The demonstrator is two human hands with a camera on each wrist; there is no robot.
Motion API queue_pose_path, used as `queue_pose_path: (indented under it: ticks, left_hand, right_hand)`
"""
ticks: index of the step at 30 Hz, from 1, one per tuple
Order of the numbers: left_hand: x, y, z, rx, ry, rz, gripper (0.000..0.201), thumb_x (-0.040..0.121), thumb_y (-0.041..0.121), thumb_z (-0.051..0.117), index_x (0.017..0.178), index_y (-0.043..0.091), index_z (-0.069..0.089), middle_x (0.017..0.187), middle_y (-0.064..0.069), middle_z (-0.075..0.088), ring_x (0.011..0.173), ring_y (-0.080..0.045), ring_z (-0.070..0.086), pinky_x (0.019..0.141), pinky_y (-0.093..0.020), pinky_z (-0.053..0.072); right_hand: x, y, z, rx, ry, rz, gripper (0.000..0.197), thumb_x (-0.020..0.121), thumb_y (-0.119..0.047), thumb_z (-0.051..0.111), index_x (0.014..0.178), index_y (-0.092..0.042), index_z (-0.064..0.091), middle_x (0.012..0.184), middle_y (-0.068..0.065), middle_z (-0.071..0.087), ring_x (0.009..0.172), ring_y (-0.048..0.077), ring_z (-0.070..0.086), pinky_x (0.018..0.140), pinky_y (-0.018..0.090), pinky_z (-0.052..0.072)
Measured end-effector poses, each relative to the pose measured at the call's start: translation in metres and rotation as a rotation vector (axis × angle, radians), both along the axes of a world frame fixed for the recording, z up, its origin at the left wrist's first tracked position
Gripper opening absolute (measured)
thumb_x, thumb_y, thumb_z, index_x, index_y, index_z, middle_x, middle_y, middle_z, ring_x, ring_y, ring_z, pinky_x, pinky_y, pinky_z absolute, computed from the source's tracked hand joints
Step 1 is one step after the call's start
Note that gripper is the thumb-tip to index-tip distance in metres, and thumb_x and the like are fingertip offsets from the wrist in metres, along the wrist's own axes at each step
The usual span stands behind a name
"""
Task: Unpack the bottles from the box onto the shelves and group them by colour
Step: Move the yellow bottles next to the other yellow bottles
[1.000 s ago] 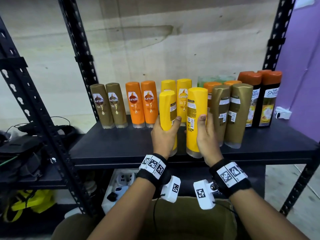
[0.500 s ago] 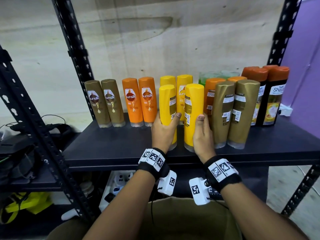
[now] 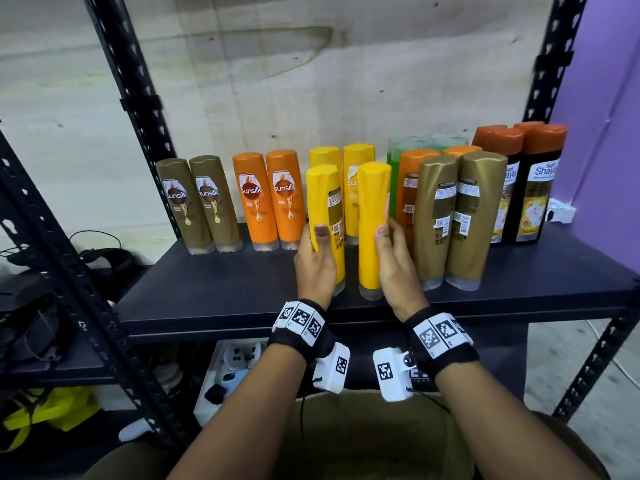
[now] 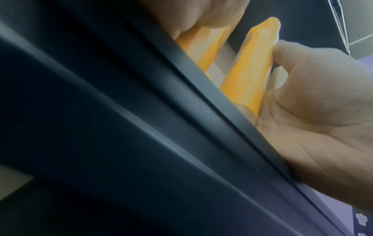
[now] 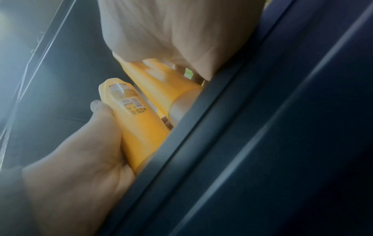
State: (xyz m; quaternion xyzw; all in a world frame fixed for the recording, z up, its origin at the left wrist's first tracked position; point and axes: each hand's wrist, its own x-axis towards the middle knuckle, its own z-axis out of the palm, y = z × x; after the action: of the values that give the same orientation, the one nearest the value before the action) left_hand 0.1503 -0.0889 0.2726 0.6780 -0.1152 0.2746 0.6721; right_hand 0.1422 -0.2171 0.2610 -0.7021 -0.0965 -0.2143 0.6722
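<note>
Two yellow bottles stand upright side by side on the dark shelf (image 3: 242, 292), in front of two more yellow bottles (image 3: 358, 168). My left hand (image 3: 317, 244) grips the left yellow bottle (image 3: 327, 202) low on its body, thumb on the front. My right hand (image 3: 386, 244) grips the right yellow bottle (image 3: 372, 209) the same way. The right wrist view shows the left yellow bottle (image 5: 139, 124) with its back label. In the left wrist view the right yellow bottle (image 4: 248, 71) sits in my right hand (image 4: 302, 111). The top of the brown box (image 3: 363, 438) lies below my wrists.
Along the shelf from the left stand two brown bottles (image 3: 197, 206) and two orange bottles (image 3: 270, 199). To the right are two gold bottles (image 3: 453, 216), orange bottles (image 3: 410, 188), green bottles (image 3: 394, 164) and dark bottles with rust caps (image 3: 530, 188). Black uprights (image 3: 138, 109) frame the shelf.
Both hands have pushed their yellow bottles from the shelf's front edge deeper in, towards the yellow pair. The right bottle has turned so its label no longer faces me.
</note>
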Motion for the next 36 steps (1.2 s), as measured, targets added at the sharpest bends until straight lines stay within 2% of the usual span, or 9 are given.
queue_pose_path:
  ticks: [5, 9, 13, 17, 20, 28, 32, 34, 36]
  left_hand:
    - [0.0007, 0.0015, -0.0019, -0.047, 0.045, -0.001, 0.039, 0.082, 0.09, 0.025, 0.11, 0.079, 0.05, 0.115, 0.047, 0.059, 0.117, 0.015, 0.054, 0.109, -0.029, 0.042]
    - [0.001, 0.0005, -0.0038, -0.054, 0.064, 0.022, 0.057, 0.081, 0.091, 0.024, 0.115, 0.059, 0.057, 0.117, 0.032, 0.064, 0.12, 0.003, 0.058, 0.113, -0.038, 0.043]
    - [0.0009, 0.0002, -0.0055, -0.082, 0.08, 0.02, 0.073, 0.083, 0.09, 0.022, 0.128, 0.043, 0.055, 0.127, 0.017, 0.064, 0.126, -0.01, 0.058, 0.113, -0.042, 0.043]
    - [0.0012, 0.0003, -0.0046, -0.09, 0.129, 0.043, 0.052, 0.092, 0.078, 0.019, 0.109, 0.049, 0.059, 0.115, 0.021, 0.065, 0.121, -0.013, 0.061, 0.113, -0.046, 0.044]
    - [0.0025, 0.002, -0.0055, -0.102, 0.15, 0.05, 0.046, 0.096, 0.073, 0.019, 0.106, 0.05, 0.057, 0.121, 0.011, 0.065, 0.123, -0.019, 0.06, 0.113, -0.049, 0.043]
    - [0.0056, 0.0013, -0.0079, -0.123, 0.142, 0.016, 0.076, 0.089, 0.081, 0.019, 0.144, 0.038, 0.047, 0.141, 0.006, 0.058, 0.131, -0.018, 0.054, 0.116, -0.048, 0.039]
    - [0.0053, 0.0033, -0.0076, -0.1, 0.141, 0.045, 0.039, 0.086, 0.082, 0.027, 0.112, 0.067, 0.051, 0.118, 0.031, 0.062, 0.114, 0.002, 0.058, 0.106, -0.041, 0.046]
    - [0.0048, 0.0042, -0.0065, -0.069, 0.123, 0.06, 0.039, 0.084, 0.081, 0.032, 0.107, 0.057, 0.053, 0.098, 0.038, 0.063, 0.093, 0.017, 0.058, 0.088, -0.03, 0.047]
    - [0.0029, 0.0035, -0.0057, -0.04, 0.092, 0.066, 0.051, 0.08, 0.082, 0.04, 0.111, 0.044, 0.052, 0.097, 0.029, 0.064, 0.089, 0.021, 0.056, 0.08, -0.021, 0.042]
  right_hand:
    - [0.0008, -0.0002, 0.0002, 0.013, 0.012, 0.06, 0.069, 0.072, -0.089, 0.056, 0.127, -0.047, 0.048, 0.122, -0.027, 0.063, 0.118, -0.007, 0.057, 0.101, 0.022, 0.042]
    - [-0.0016, -0.0006, -0.0003, 0.018, 0.027, 0.045, 0.062, 0.071, -0.085, 0.061, 0.119, -0.046, 0.05, 0.121, -0.02, 0.065, 0.115, -0.002, 0.061, 0.099, 0.025, 0.045]
    - [-0.003, -0.0003, -0.002, -0.012, 0.007, 0.008, 0.074, 0.075, -0.076, 0.066, 0.131, -0.033, 0.043, 0.127, -0.013, 0.063, 0.111, -0.005, 0.062, 0.092, 0.018, 0.047]
    - [-0.0023, -0.0009, -0.0063, -0.073, -0.008, -0.04, 0.071, 0.079, -0.065, 0.07, 0.133, -0.033, 0.037, 0.122, -0.02, 0.062, 0.103, -0.015, 0.06, 0.077, 0.001, 0.046]
    - [-0.0021, -0.0005, -0.0079, -0.092, -0.009, -0.059, 0.068, 0.079, -0.064, 0.072, 0.129, -0.036, 0.035, 0.119, -0.022, 0.063, 0.1, -0.015, 0.061, 0.074, 0.001, 0.047]
    - [-0.0034, -0.0008, -0.0081, -0.11, 0.003, -0.068, 0.064, 0.08, -0.068, 0.068, 0.128, -0.043, 0.032, 0.117, -0.023, 0.063, 0.099, -0.014, 0.062, 0.072, 0.002, 0.048]
    - [-0.0051, -0.0004, -0.006, -0.092, 0.01, -0.076, 0.045, 0.085, -0.079, 0.044, 0.12, -0.05, 0.041, 0.106, -0.042, 0.062, 0.097, -0.02, 0.058, 0.072, -0.003, 0.042]
    - [-0.0057, -0.0006, -0.0052, -0.071, 0.024, -0.071, 0.036, 0.086, -0.082, 0.036, 0.114, -0.059, 0.044, 0.108, -0.045, 0.06, 0.1, -0.02, 0.057, 0.076, -0.002, 0.04]
    - [-0.0059, -0.0005, -0.0052, -0.055, 0.029, -0.068, 0.035, 0.087, -0.082, 0.035, 0.113, -0.061, 0.045, 0.11, -0.045, 0.06, 0.102, -0.019, 0.057, 0.08, 0.001, 0.041]
